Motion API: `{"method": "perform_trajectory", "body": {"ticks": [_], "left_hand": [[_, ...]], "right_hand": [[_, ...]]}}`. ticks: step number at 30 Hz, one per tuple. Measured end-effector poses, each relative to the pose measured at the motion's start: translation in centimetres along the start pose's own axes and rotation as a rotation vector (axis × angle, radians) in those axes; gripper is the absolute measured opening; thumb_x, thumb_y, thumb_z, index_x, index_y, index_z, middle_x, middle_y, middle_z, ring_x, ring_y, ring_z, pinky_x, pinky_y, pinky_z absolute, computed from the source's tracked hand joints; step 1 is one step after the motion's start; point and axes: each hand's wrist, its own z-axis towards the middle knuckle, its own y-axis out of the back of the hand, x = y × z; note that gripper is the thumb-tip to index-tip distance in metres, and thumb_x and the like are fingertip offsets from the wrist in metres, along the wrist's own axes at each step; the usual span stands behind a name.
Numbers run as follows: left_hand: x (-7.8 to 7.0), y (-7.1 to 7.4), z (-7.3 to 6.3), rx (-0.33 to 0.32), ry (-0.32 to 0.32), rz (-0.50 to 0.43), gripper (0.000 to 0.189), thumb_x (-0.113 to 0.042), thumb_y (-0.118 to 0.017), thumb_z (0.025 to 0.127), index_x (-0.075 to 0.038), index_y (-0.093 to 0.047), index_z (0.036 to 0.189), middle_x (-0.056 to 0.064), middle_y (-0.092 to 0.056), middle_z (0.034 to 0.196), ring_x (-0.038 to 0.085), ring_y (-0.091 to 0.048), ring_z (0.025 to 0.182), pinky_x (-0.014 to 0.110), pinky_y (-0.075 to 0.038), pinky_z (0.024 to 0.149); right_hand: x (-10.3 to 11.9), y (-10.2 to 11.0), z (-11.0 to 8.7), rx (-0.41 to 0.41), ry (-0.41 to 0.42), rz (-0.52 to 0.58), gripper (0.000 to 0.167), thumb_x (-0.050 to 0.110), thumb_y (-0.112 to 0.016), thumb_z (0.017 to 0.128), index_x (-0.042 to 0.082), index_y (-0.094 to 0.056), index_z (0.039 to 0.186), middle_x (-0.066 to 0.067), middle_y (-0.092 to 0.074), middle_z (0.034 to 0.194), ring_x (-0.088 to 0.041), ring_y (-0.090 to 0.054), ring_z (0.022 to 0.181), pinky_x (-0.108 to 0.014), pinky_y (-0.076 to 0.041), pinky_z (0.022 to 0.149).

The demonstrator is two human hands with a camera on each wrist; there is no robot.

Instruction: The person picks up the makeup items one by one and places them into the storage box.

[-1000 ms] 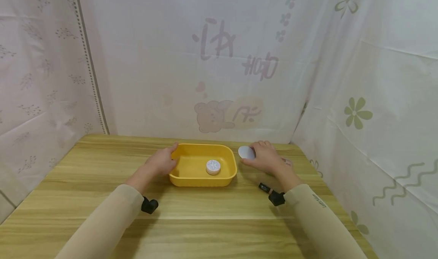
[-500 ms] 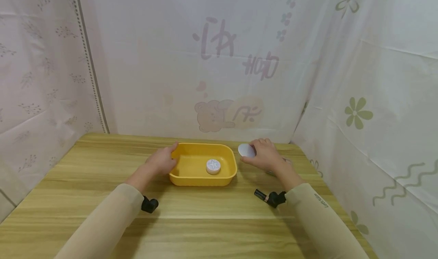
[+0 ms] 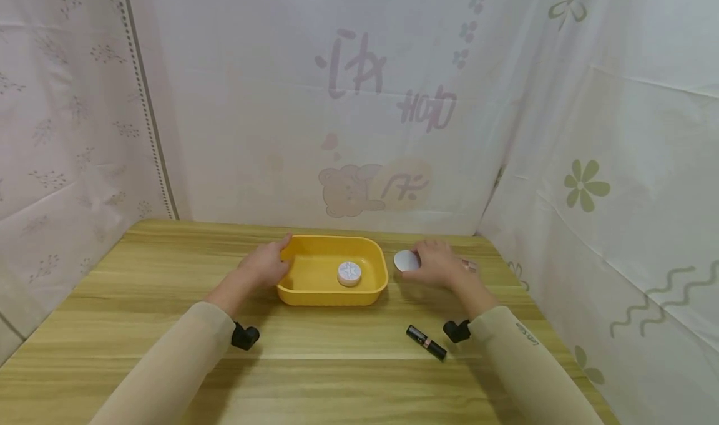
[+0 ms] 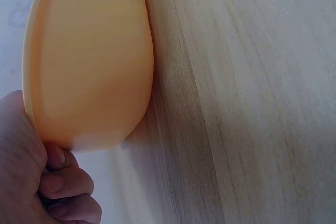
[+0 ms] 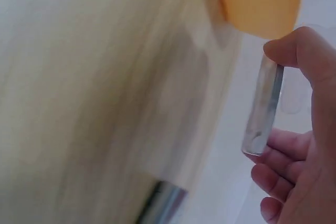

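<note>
My left hand grips the left end of a yellow plastic tray, its thumb over the rim and fingers curled below the edge in the left wrist view. Inside the tray sits a small round white case with a star-patterned lid. To the right of the tray, my right hand pinches a flat round compact between thumb and fingers. Its face is pale, and the right wrist view shows a clear, shiny side on the compact.
A black lipstick-like tube with a pinkish band lies on the wooden table, near the right wrist's black camera. Behind the right hand, a pinkish-brown item is partly hidden. Patterned curtains stand around the table.
The black tube has rolled toward me and slightly left, out from beside the right wrist camera. My right hand with the compact has come down a little and slightly right. The left hand stays put.
</note>
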Motion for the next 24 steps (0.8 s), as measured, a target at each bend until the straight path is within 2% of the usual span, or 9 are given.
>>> {"method": "perform_trajectory", "body": {"ticks": [3,7,10,15,19,22,24], "left_hand": [[0.0,0.0,-0.1,0.002,0.001,-0.005,0.074,-0.027,-0.053,0.113,-0.019,-0.019,0.178,0.009,-0.065,0.071,0.011,-0.033,0.047,0.027,-0.036,0.047],[-0.1,0.1,-0.2,0.004,0.005,-0.009,0.075,-0.024,-0.054,0.112,-0.019,-0.019,0.178,0.01,-0.065,0.071,0.011,-0.032,0.047,0.027,-0.035,0.047],[-0.1,0.1,-0.2,0.005,0.004,-0.009,0.076,-0.023,-0.054,0.111,-0.019,-0.019,0.178,0.008,-0.063,0.068,0.011,-0.031,0.047,0.027,-0.034,0.047],[-0.1,0.0,-0.1,0.003,-0.001,-0.003,0.076,-0.023,-0.054,0.111,-0.019,-0.019,0.178,0.008,-0.063,0.068,0.011,-0.032,0.048,0.027,-0.035,0.048],[-0.1,0.1,-0.1,0.005,0.001,-0.004,0.076,-0.024,-0.055,0.111,-0.019,-0.02,0.178,0.009,-0.064,0.073,0.012,-0.032,0.049,0.029,-0.036,0.049],[-0.1,0.1,0.0,0.006,0.005,-0.001,0.076,-0.024,-0.054,0.111,-0.018,-0.02,0.178,0.015,-0.069,0.082,0.013,-0.032,0.05,0.029,-0.037,0.05],[-0.1,0.2,0.0,-0.002,0.0,0.001,0.075,-0.024,-0.055,0.111,-0.016,-0.022,0.177,0.024,-0.076,0.105,0.014,-0.034,0.052,0.031,-0.038,0.052]], "right_hand": [[-0.5,-0.7,-0.1,0.044,-0.017,-0.009,0.07,0.052,-0.08,0.092,0.0,-0.068,0.137,-0.019,-0.07,0.134,-0.039,-0.056,0.122,-0.058,-0.044,0.104],[-0.9,-1.4,-0.3,0.085,-0.049,-0.009,0.071,0.052,-0.078,0.094,0.001,-0.066,0.141,-0.019,-0.068,0.138,-0.039,-0.055,0.127,-0.059,-0.043,0.109],[-1.1,-1.7,-0.4,0.106,-0.057,0.0,0.072,0.053,-0.079,0.093,0.002,-0.066,0.141,-0.017,-0.068,0.137,-0.036,-0.055,0.124,-0.059,-0.043,0.109],[-1.1,-1.9,-0.6,0.132,-0.045,0.01,0.074,0.055,-0.081,0.092,0.001,-0.066,0.141,-0.017,-0.069,0.132,-0.032,-0.055,0.112,-0.053,-0.045,0.099],[-1.1,-2.1,-0.7,0.151,-0.043,0.004,0.075,0.054,-0.082,0.092,-0.001,-0.065,0.14,-0.018,-0.07,0.13,-0.031,-0.054,0.109,-0.049,-0.046,0.095],[-1.1,-2.2,-0.7,0.154,-0.048,-0.005,0.075,0.055,-0.081,0.093,-0.001,-0.065,0.141,-0.018,-0.07,0.131,-0.032,-0.055,0.112,-0.05,-0.045,0.097],[-1.0,-2.2,-0.7,0.15,-0.052,-0.009,0.079,0.057,-0.081,0.092,-0.001,-0.064,0.143,-0.02,-0.069,0.135,-0.035,-0.056,0.117,-0.054,-0.045,0.102]]}}
